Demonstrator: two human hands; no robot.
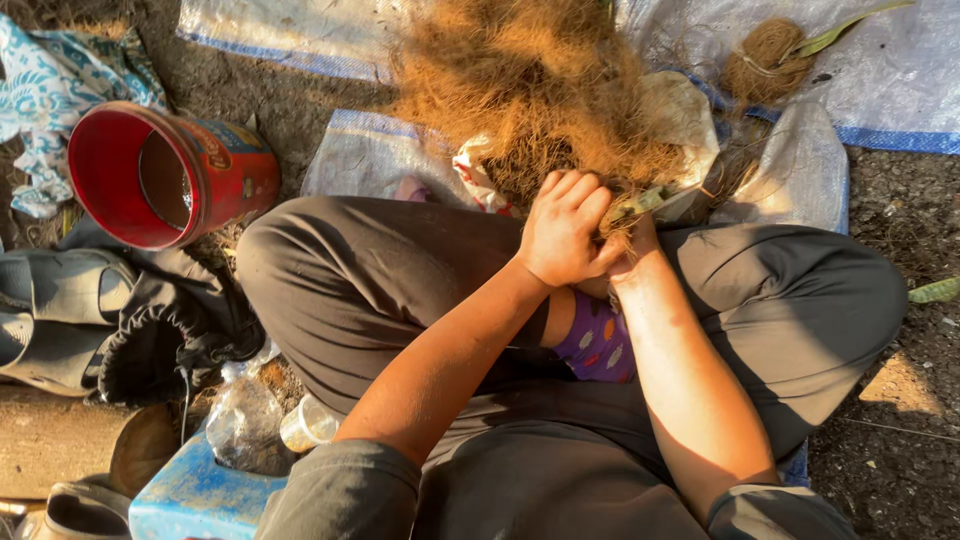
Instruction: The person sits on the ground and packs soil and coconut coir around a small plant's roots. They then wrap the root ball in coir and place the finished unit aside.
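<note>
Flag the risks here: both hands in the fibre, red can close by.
1. The left hand covers most of the right hand at the edge of the fibre pile, so the grip is hidden; loose strands could snag fingers.
2. The red can lies tilted beside the left knee, with liquid inside; a leg shift might spill it.
3. Fibre hangs over the sheet and may scatter onto dirt.
</note>
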